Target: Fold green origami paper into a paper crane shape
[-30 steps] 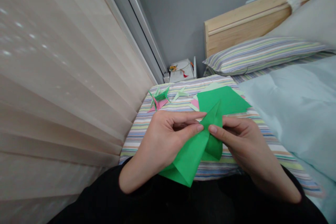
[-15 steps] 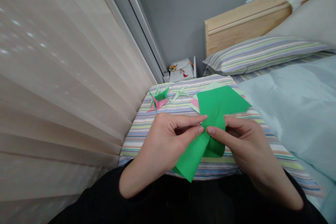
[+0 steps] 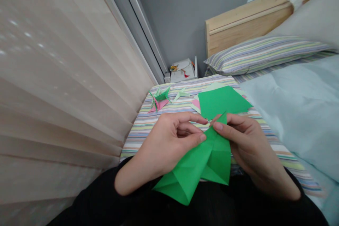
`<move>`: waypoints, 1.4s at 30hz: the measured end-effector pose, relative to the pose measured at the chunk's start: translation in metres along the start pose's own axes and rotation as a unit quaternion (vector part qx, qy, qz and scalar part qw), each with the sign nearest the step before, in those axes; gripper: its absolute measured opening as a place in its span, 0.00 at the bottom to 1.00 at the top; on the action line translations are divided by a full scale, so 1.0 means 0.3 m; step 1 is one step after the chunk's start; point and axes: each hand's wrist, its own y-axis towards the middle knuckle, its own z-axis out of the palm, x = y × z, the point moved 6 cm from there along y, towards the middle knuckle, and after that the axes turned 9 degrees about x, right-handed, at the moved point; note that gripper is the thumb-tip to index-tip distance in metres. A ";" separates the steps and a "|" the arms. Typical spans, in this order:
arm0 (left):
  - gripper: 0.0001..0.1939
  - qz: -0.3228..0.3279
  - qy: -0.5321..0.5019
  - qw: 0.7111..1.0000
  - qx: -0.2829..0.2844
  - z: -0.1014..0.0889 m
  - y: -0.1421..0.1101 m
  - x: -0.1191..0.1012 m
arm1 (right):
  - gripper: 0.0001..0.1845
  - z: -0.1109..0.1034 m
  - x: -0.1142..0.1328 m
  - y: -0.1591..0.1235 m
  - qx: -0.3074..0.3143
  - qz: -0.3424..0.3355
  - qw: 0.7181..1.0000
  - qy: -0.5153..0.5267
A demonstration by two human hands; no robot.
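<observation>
A folded green sheet of origami paper (image 3: 189,169), with creases and flaps that stand apart, is held in front of my body. My left hand (image 3: 173,136) has its thumb on the upper left edge of the paper; its index finger is raised off it, and its other fingers are partly hidden. At the pointed top corner, my right hand (image 3: 245,139) pinches the paper between thumb and fingers. Just beyond the hands lies a flat stack whose top sheet is green paper (image 3: 224,100), with pale green and pink sheets showing beneath.
Folded paper cranes in green and pink (image 3: 160,99) and a pale green one (image 3: 182,94) sit on the striped cloth (image 3: 137,132). A pleated curtain (image 3: 66,95) runs along the left. At right is a bed with a light blue cover (image 3: 296,102) and striped pillow (image 3: 265,54).
The held green paper has swung open and lower, showing more creased flaps. My right hand now grips its top corner, and my left index finger has lifted away from the paper.
</observation>
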 end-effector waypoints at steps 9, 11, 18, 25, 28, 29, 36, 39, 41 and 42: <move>0.09 0.022 0.002 1.000 -0.006 0.005 0.000 -0.003 | 0.21 -0.020 0.013 -0.014 -0.078 -0.054 0.993 -0.072; 0.09 0.024 0.000 1.000 -0.017 0.000 0.001 -0.002 | 0.21 -0.019 0.015 -0.014 -0.071 -0.055 0.993 -0.082; 0.06 0.031 0.004 0.999 -0.008 -0.010 0.007 -0.001 | 0.17 -0.002 0.004 -0.009 -0.019 -0.017 0.996 -0.089; 0.05 0.060 0.047 0.997 -0.030 0.000 0.017 -0.029 | 0.23 0.040 0.027 -0.014 0.007 0.016 0.995 -0.102; 0.06 0.072 0.029 0.996 -0.044 0.004 0.028 -0.028 | 0.21 0.045 0.030 -0.016 0.022 0.024 0.994 -0.104; 0.06 0.071 0.019 0.996 -0.042 0.006 0.031 -0.025 | 0.21 0.045 0.030 -0.017 0.026 0.025 0.994 -0.108; 0.08 0.070 -0.054 0.995 -0.033 0.013 0.045 0.002 | 0.21 0.056 0.035 -0.019 0.040 0.024 0.990 -0.135; 0.08 0.082 -0.052 0.994 -0.050 0.006 0.046 0.008 | 0.20 0.060 0.031 -0.020 0.047 0.032 0.987 -0.150; 0.08 0.092 -0.047 0.993 -0.059 0.002 0.047 0.010 | 0.20 0.061 0.030 -0.021 0.048 0.035 0.986 -0.156; 0.08 0.097 -0.045 0.992 -0.063 0.000 0.048 0.011 | 0.20 0.062 0.029 -0.021 0.050 0.036 0.986 -0.158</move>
